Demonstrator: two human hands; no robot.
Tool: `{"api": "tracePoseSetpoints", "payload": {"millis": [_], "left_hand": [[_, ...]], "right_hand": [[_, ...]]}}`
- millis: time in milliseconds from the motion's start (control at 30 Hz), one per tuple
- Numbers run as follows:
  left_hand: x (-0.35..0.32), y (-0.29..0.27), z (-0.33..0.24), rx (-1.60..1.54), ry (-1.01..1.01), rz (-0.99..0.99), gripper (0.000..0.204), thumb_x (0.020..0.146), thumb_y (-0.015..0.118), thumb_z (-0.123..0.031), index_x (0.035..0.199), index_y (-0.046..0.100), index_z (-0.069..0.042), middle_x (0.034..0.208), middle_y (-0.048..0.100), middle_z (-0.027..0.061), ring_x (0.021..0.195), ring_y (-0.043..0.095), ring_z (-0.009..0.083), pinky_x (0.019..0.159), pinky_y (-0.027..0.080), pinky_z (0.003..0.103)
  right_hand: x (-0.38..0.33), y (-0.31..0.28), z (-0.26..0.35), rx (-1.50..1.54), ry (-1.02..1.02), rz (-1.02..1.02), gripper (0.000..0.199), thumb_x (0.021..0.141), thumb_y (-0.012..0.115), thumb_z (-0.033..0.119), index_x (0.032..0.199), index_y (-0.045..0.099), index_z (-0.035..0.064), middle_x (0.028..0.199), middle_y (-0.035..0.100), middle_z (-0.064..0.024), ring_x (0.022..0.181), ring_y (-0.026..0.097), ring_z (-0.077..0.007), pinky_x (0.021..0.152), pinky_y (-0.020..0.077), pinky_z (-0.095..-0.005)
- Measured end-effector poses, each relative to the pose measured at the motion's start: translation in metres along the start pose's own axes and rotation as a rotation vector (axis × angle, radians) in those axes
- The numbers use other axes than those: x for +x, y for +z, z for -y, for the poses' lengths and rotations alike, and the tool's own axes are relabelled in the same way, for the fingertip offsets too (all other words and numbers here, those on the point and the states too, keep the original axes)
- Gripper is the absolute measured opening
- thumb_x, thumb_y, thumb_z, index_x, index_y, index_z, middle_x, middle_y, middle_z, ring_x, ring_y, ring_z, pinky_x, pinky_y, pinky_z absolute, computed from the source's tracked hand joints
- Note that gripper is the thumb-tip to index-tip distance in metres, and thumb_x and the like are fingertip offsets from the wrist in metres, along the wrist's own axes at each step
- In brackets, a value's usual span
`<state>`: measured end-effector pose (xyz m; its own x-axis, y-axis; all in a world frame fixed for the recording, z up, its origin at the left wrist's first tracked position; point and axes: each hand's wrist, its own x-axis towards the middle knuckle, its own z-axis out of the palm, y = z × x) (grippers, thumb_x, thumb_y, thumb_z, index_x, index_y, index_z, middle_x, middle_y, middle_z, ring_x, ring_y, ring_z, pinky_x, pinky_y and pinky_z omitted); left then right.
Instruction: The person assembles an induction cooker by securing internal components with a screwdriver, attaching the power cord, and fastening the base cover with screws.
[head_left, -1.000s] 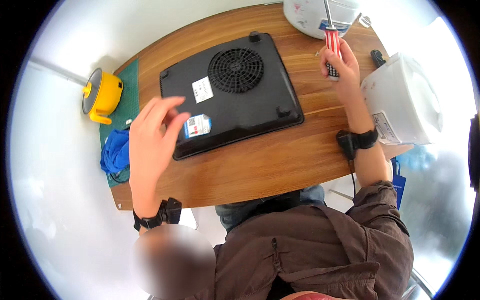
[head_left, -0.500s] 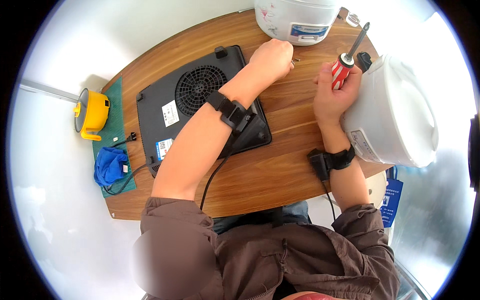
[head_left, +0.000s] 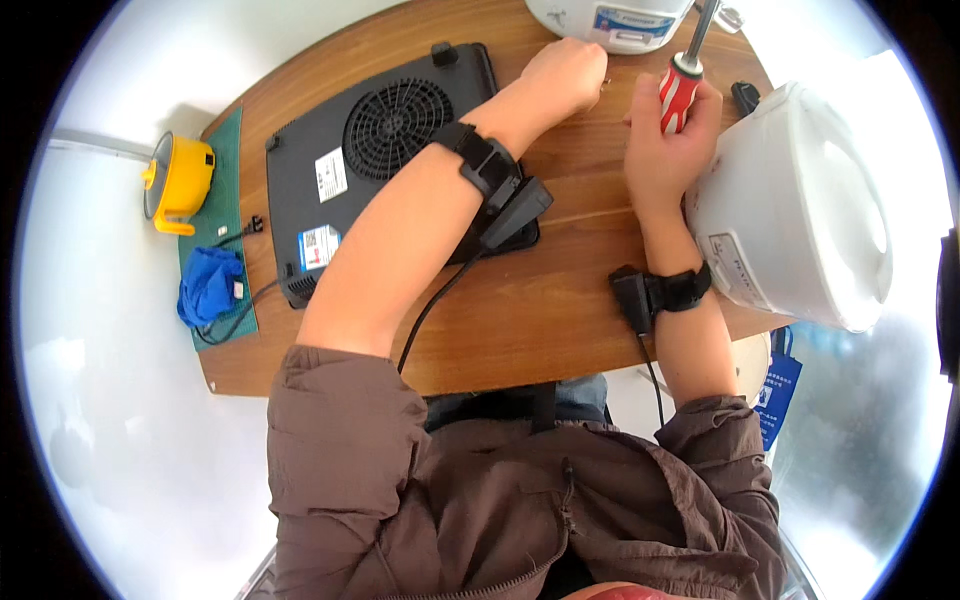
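My right hand [head_left: 668, 150] is wrapped round the red-and-white handle of a screwdriver [head_left: 680, 92]. Its metal shaft points up and away, running out of view at the top. My left hand [head_left: 568, 78] is closed in a fist just in front of a white rice cooker [head_left: 560, 14]. A tiny metallic bit shows by its fingertips, too small to name. Under my left forearm lies a flat black appliance [head_left: 300, 220], like an induction cooker turned underside up, with a round fan grille [head_left: 398, 128], small feet and stickers.
A large white appliance [head_left: 745, 205] lies close to my right wrist. At the left, a yellow pot [head_left: 187, 170] and a blue cloth bundle [head_left: 210, 285] with a cord rest on a green mat [head_left: 228, 130]. Black cables trail from the straps on both wrists. A blue bag [head_left: 782, 395] hangs beyond the right edge.
The whole view has shifted, so the table and things sit higher in it. The screwdriver stands somewhat more upright in my right hand. My left hand remains closed near the rice cooker.
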<state>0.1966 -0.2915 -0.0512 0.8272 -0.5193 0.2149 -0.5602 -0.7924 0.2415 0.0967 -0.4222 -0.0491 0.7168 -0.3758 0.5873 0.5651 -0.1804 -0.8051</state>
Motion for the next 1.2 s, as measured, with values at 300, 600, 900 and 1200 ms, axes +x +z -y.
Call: {"api": "tracePoseSetpoints", "payload": {"millis": [300, 600, 900, 1200], "left_hand": [[-0.045, -0.089, -0.006, -0.364, -0.033, -0.052, 0.015, 0.085, 0.072, -0.012, 0.090, 0.069, 0.002, 0.085, 0.071, 0.0150, 0.080, 0.070, 0.0213, 0.073, 0.056, 0.035], [-0.148, -0.138, 0.038, -1.322, -0.317, -0.431, 0.011, 0.099, 0.068, -0.007, 0.107, 0.068, 0.000, 0.098, 0.073, 0.0085, 0.087, 0.070, 0.0162, 0.080, 0.057, 0.029], [-0.170, -0.117, 0.039, -1.248, -0.201, -0.433, 0.015, 0.102, 0.065, -0.008, 0.114, 0.069, 0.000, 0.113, 0.075, 0.0162, 0.100, 0.073, 0.0210, 0.089, 0.060, 0.032], [-0.171, -0.113, 0.042, -1.251, -0.197, -0.399, 0.014, 0.102, 0.064, -0.006, 0.114, 0.068, 0.000, 0.111, 0.075, 0.0155, 0.097, 0.075, 0.0214, 0.086, 0.062, 0.032]], "right_hand": [[0.003, 0.001, 0.003, -0.169, -0.070, 0.148, 0.035, 0.097, 0.076, 0.023, 0.118, 0.061, 0.0004, 0.091, 0.068, -0.0017, 0.077, 0.062, -0.0070, 0.067, 0.0521, -0.0228], [-0.006, 0.011, 0.013, -0.293, -0.235, 0.391, 0.030, 0.089, 0.082, 0.029, 0.109, 0.071, 0.0088, 0.088, 0.074, -0.0047, 0.075, 0.068, -0.0165, 0.069, 0.0539, -0.0291], [-0.010, 0.015, 0.017, -0.348, -0.298, 0.507, 0.030, 0.085, 0.084, 0.031, 0.107, 0.074, 0.0129, 0.092, 0.074, -0.0047, 0.077, 0.071, -0.0252, 0.066, 0.0554, -0.0337], [-0.011, 0.016, 0.019, -0.353, -0.329, 0.551, 0.034, 0.080, 0.087, 0.030, 0.107, 0.075, 0.0122, 0.088, 0.073, -0.0044, 0.075, 0.070, -0.0240, 0.063, 0.0546, -0.0333]]}}
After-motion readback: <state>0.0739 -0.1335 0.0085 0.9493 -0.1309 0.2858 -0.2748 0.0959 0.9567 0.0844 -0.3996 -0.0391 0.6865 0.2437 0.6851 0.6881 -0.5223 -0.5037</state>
